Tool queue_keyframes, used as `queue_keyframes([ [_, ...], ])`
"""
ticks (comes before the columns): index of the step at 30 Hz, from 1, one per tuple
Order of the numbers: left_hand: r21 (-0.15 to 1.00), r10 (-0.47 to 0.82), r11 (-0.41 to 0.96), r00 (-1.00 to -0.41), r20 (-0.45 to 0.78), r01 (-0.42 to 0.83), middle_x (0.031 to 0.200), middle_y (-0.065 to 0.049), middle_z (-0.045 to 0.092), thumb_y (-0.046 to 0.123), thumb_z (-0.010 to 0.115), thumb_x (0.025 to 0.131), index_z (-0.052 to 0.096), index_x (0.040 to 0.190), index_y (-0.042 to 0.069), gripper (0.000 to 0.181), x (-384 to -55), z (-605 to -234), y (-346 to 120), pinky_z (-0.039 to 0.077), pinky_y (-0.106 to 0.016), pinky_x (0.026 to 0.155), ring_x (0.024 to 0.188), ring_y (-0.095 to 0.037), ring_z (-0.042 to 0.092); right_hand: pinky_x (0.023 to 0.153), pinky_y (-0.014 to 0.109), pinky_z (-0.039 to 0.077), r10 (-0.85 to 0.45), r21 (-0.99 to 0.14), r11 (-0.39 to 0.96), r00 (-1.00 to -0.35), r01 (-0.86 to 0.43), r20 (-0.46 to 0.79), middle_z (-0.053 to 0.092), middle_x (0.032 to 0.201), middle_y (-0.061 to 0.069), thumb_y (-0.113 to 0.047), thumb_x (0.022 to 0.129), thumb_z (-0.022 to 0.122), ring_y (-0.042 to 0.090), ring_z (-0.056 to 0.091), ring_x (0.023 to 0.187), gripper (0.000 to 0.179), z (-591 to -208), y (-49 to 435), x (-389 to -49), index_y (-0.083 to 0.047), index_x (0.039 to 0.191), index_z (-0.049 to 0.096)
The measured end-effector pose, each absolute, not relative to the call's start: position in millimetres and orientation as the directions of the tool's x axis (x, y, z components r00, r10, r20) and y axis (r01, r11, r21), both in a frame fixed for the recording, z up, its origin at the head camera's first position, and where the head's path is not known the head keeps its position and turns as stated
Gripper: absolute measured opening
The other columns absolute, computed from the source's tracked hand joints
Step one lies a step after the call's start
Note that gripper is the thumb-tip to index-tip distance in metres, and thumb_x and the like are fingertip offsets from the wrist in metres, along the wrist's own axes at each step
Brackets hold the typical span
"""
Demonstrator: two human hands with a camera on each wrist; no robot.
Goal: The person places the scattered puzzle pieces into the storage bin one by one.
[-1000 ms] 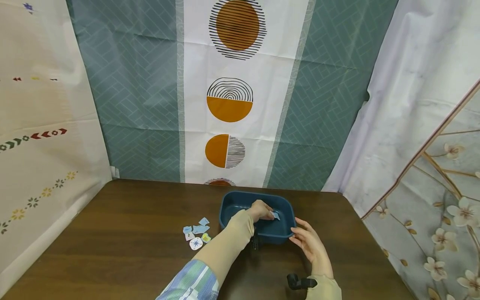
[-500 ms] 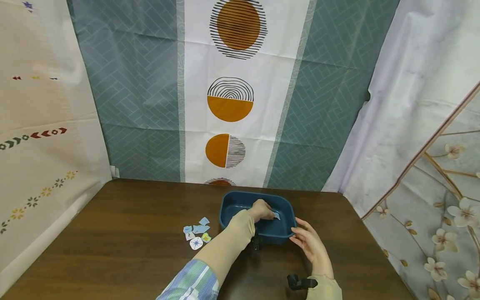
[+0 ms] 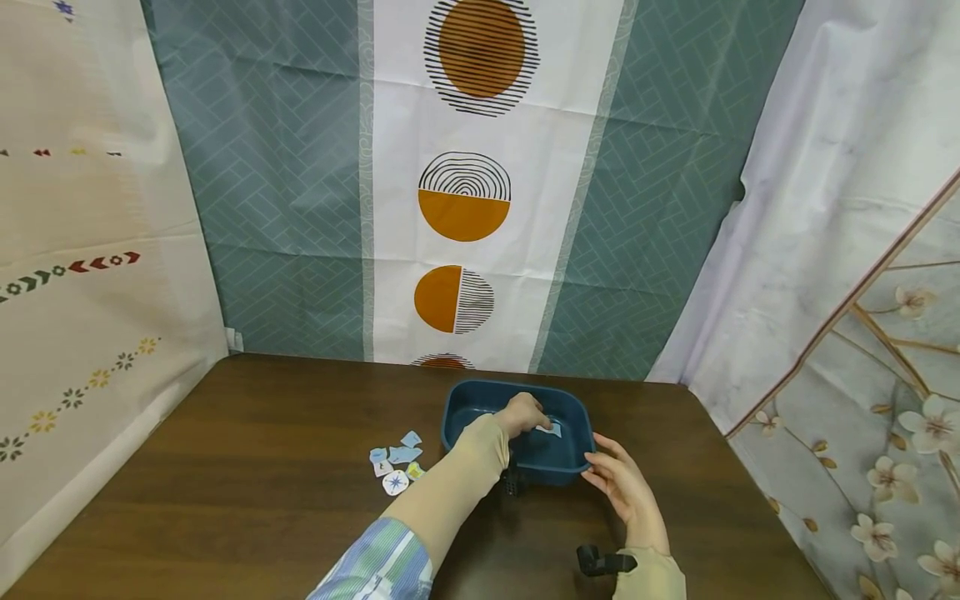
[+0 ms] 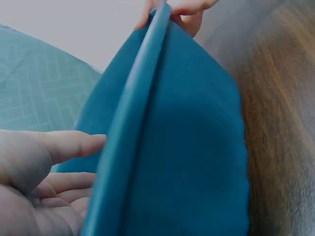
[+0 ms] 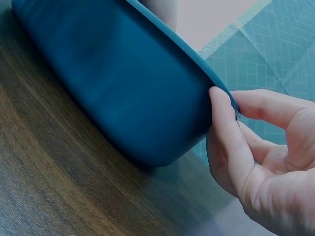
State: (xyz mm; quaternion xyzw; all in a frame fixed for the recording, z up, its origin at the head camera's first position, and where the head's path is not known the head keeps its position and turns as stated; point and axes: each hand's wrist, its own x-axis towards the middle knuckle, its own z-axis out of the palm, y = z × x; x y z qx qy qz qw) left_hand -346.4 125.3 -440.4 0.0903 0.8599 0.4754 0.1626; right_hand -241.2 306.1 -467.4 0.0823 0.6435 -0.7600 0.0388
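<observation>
A dark blue plastic bin [image 3: 551, 471] stands on the table. My left hand [image 3: 522, 414] reaches into it from the left, its fingertips down at a small flat light-blue piece [image 3: 555, 430]. In the left wrist view the bin's rim [image 4: 138, 93] hides those fingertips, and I cannot tell whether they pinch the piece. My right hand [image 3: 622, 479] holds the bin's right front corner. The right wrist view has its thumb [image 5: 224, 105] on the outer wall and a finger [image 5: 266, 104] over the rim.
Left of the bin, several small flat pieces lie grouped on the wooden table [image 3: 285, 475]. Among them are light-blue pieces [image 3: 405, 454], a round white one with a blue star [image 3: 395, 482] and a yellow-green one [image 3: 415, 472]. A patterned curtain [image 3: 300, 208] hangs behind.
Inside the bin, the left fingers have shifted slightly and more of the light-blue piece shows, now lying at a different angle. The right hand keeps its hold on the corner.
</observation>
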Motion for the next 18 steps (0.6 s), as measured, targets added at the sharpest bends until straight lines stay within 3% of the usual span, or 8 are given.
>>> queue_keyframes([
  [9, 0.872, 0.405, 0.490, -0.885, -0.229, -0.001, 0.137, -0.019, 0.055, 0.014, 0.072, 0.088, 0.057, 0.133, -0.001, 0.050, -335, -426, 103, 0.045, -0.050, 0.104, 0.120, -0.041, 0.058, 0.073, 0.018, 0.056, 0.042, -0.974, -0.164, -0.985, 0.158, -0.167, 0.062, 0.084, -0.002, 0.000, 0.096, 0.050, 0.004, 0.060, 0.068, 0.057, -465, 302, -242, 0.006, 0.148, 0.027],
  [18, 0.908, 0.493, 0.403, -0.863, -0.110, 0.114, 0.139, -0.023, 0.052, 0.014, 0.072, 0.088, 0.055, 0.136, -0.001, 0.054, -328, -410, 82, 0.041, -0.051, 0.107, 0.127, -0.037, 0.050, 0.073, 0.017, 0.055, 0.051, -0.975, -0.150, -0.984, 0.161, -0.171, 0.059, 0.082, -0.003, -0.001, 0.096, 0.050, 0.004, 0.059, 0.067, 0.055, -465, 305, -239, 0.004, 0.147, 0.029],
])
